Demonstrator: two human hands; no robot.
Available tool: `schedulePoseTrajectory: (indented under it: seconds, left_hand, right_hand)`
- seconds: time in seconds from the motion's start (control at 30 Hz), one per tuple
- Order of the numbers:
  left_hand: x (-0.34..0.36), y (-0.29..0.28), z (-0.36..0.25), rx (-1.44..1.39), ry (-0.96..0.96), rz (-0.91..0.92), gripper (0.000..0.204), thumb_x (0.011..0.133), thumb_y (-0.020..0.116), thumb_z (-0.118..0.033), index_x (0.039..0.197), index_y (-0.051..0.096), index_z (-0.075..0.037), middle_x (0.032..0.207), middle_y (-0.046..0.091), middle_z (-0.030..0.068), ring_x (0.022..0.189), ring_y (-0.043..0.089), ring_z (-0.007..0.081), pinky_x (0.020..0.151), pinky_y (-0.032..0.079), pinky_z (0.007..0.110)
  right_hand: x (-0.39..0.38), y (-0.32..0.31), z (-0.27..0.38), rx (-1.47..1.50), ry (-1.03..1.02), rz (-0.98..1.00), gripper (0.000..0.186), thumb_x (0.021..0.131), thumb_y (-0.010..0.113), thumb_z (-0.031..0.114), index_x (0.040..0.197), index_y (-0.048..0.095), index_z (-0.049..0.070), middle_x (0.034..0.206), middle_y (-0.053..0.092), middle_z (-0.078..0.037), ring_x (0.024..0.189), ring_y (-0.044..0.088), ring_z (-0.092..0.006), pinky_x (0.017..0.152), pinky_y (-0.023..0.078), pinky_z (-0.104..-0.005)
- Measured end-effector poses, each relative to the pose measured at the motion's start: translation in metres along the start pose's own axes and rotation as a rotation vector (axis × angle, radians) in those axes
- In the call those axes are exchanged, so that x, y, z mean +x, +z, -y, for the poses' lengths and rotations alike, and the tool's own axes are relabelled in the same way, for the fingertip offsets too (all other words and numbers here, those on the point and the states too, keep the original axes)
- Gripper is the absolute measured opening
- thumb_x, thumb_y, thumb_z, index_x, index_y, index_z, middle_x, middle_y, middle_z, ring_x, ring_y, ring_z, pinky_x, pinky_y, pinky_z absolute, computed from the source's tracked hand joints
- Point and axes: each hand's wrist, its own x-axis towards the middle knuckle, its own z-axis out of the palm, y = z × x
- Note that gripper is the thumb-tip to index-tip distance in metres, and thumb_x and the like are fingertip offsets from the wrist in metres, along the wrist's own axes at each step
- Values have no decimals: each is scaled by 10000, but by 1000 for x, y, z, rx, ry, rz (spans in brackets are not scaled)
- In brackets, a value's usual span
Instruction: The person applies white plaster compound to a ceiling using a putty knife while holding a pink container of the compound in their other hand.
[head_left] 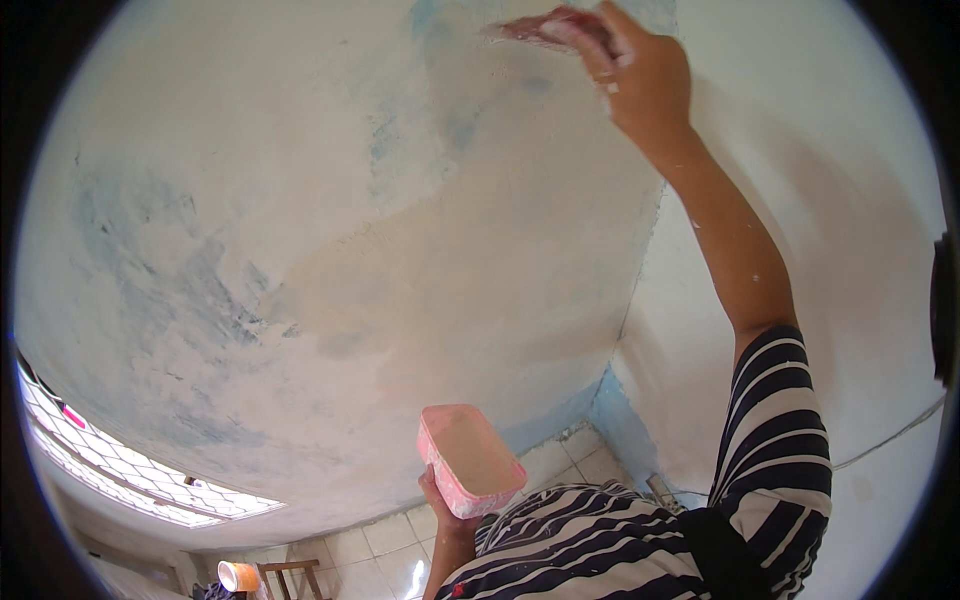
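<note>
My right hand (642,75) is raised high and grips a reddish putty scraper (545,28), whose blade lies against the patchy white and blue wall (330,240) near the top of the view. A band of wet beige filler runs down the wall below the blade. My left hand (447,508) holds a pink rectangular tub (470,458) from underneath, close to my chest; the tub holds pale filler. Both sleeves are black and white striped.
A wall corner (625,320) runs down at the right, with a blue-painted strip near the floor. White floor tiles (385,540) lie below. A wooden stool (290,575) and an orange-and-white bucket (238,576) stand at lower left, under a barred window (120,470).
</note>
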Motion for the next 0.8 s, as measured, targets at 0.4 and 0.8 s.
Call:
schedulePoseTrajectory:
  seconds: [0.4,0.8]
  left_hand:
    - [10,-23,5,42,22,43,631,957,355,-543,1407,413,-105,1339,545,95,1193,556,289,983,472,467]
    - [-6,3,6,9,4,-16,572,958,333,-523,1342,470,-122,1254,571,64,1123,584,260,911,505,443]
  right_hand:
    - [-15,10,-23,83,71,67,327,929,634,423,1036,679,117,709,657,-121,564,610,-243,543,476,-322]
    - [-18,-4,-46,247,181,20,311,938,650,356,1017,674,57,790,698,-77,561,603,-154,531,450,-291]
